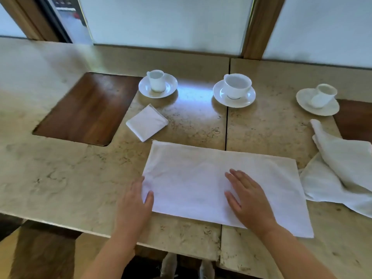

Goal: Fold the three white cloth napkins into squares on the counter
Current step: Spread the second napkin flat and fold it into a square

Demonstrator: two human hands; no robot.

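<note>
Both hands lie flat with straight fingers and grip nothing. The right hand [248, 196] presses the middle of the half-folded napkin [201, 178]; the left hand [136, 200] touches its left short edge at 9 o'clock. This napkin is a rectangle whose long axis runs from 9 to 3 o'clock, directly in front of the person on the desk [60, 178]. I think the next fold must bring one short end over the other, and the left hand is already at such an end. A finished folded square [147, 122] sits at 11 o'clock, well apart. The unfolded napkin [342, 174] lies crumpled at 3 o'clock, nearer the right hand.
</note>
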